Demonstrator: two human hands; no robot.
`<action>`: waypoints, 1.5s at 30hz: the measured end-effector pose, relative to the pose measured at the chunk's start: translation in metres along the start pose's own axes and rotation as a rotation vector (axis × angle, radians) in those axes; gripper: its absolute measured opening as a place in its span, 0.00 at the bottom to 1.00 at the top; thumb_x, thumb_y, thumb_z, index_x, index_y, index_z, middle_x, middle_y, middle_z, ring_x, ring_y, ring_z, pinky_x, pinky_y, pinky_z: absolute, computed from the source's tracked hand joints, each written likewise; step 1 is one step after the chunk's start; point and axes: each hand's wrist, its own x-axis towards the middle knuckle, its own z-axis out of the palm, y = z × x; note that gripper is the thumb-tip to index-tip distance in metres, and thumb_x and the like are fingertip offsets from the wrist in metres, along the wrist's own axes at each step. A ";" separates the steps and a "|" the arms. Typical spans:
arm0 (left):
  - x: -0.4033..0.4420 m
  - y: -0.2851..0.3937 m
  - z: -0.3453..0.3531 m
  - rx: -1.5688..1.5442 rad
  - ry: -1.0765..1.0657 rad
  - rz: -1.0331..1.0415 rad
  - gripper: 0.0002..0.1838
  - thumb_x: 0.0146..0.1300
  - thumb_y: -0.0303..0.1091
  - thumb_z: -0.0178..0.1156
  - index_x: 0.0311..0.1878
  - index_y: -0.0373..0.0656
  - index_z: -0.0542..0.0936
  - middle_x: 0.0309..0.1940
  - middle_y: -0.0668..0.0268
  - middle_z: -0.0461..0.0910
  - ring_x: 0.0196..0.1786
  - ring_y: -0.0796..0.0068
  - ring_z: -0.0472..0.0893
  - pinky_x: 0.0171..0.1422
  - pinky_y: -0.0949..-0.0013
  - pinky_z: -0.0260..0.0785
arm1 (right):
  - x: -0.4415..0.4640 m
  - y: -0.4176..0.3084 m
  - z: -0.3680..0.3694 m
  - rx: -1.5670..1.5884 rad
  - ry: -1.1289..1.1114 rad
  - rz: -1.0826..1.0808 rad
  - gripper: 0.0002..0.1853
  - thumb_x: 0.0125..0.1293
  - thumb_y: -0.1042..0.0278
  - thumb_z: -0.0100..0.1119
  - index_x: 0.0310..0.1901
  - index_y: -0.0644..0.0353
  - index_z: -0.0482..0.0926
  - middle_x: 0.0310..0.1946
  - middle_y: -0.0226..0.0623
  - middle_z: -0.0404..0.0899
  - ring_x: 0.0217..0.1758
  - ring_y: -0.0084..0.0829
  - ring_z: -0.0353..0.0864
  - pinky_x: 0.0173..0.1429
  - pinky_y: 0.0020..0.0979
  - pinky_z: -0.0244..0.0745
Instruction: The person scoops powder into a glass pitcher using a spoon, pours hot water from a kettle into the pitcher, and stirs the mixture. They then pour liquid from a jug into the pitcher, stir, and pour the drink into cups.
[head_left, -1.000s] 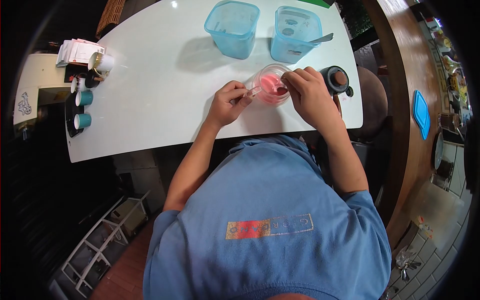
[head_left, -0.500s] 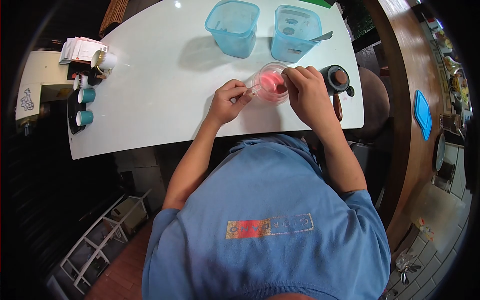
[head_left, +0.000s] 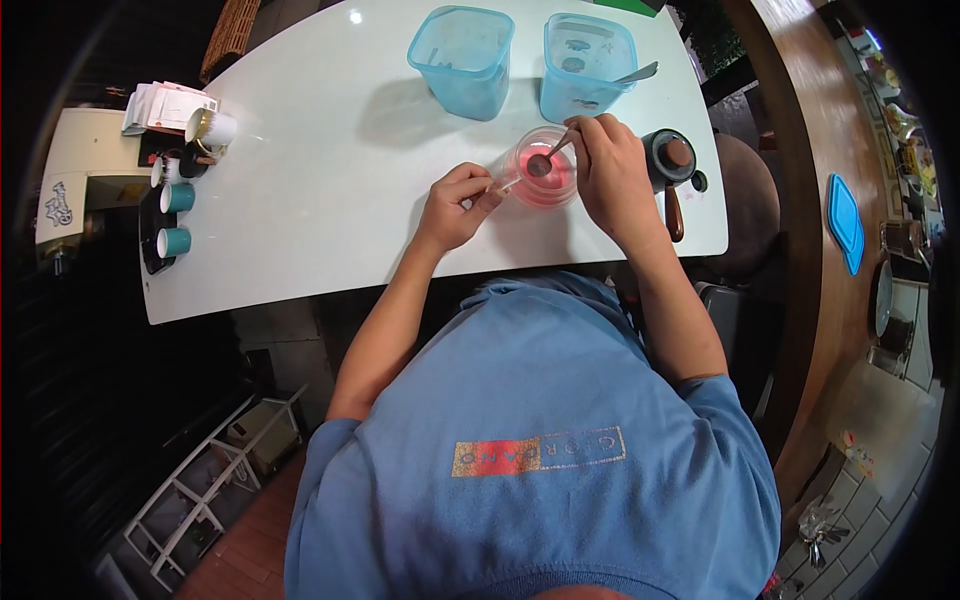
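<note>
A clear cup (head_left: pixel 525 198) with a handle stands near the table's front edge and holds pink liquid (head_left: pixel 552 178). My left hand (head_left: pixel 457 208) is closed on its handle from the left side. From the right, my right hand (head_left: pixel 613 182) pinches the upper end of a metal spoon (head_left: pixel 557 149). The spoon's bowl rests inside the cup, over the pink liquid; whether it touches the surface I cannot tell.
Two light blue plastic containers (head_left: pixel 465 85) stand behind the cup, and the right container (head_left: pixel 585 75) has a utensil (head_left: pixel 640 73) in it. A dark lidded pot (head_left: pixel 668 160) is close by my right hand. Teal cups (head_left: pixel 174 242) line the white table's (head_left: pixel 330 200) left end.
The spoon's bowl has shifted left and up within the cup and shows more clearly. My right hand has tilted slightly. My left hand keeps its grip on the handle.
</note>
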 end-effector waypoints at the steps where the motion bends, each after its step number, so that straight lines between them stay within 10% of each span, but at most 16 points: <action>1: 0.000 0.001 0.000 0.000 0.000 0.002 0.12 0.60 0.36 0.67 0.36 0.35 0.83 0.31 0.68 0.75 0.28 0.81 0.72 0.33 0.76 0.66 | 0.000 0.001 -0.001 -0.001 0.001 -0.001 0.09 0.65 0.71 0.52 0.45 0.62 0.76 0.37 0.42 0.74 0.43 0.44 0.74 0.49 0.41 0.67; 14: 0.000 0.002 -0.001 0.046 -0.004 0.054 0.11 0.61 0.36 0.67 0.36 0.37 0.84 0.31 0.68 0.75 0.27 0.80 0.70 0.31 0.76 0.64 | 0.013 0.019 -0.018 0.027 0.269 0.114 0.20 0.60 0.61 0.64 0.48 0.68 0.77 0.28 0.43 0.77 0.32 0.40 0.78 0.37 0.36 0.72; 17: -0.001 0.002 -0.001 0.054 -0.009 0.040 0.11 0.61 0.36 0.66 0.36 0.37 0.84 0.30 0.68 0.75 0.26 0.81 0.70 0.31 0.76 0.63 | 0.031 0.015 -0.034 0.290 0.453 0.559 0.23 0.61 0.55 0.65 0.48 0.67 0.77 0.24 0.33 0.74 0.27 0.27 0.73 0.35 0.30 0.70; 33: 0.000 -0.001 -0.001 0.052 -0.012 0.030 0.10 0.61 0.36 0.66 0.36 0.38 0.84 0.31 0.69 0.75 0.26 0.81 0.70 0.30 0.76 0.62 | 0.064 0.021 -0.025 0.162 0.391 0.305 0.16 0.69 0.61 0.53 0.34 0.65 0.82 0.22 0.46 0.80 0.26 0.42 0.81 0.34 0.35 0.74; 45: 0.000 -0.002 0.000 0.033 0.001 0.070 0.10 0.62 0.37 0.66 0.36 0.38 0.84 0.31 0.68 0.76 0.27 0.80 0.72 0.31 0.75 0.64 | 0.044 0.031 -0.078 0.316 0.628 0.465 0.19 0.72 0.55 0.51 0.38 0.64 0.84 0.19 0.31 0.79 0.26 0.17 0.78 0.32 0.22 0.69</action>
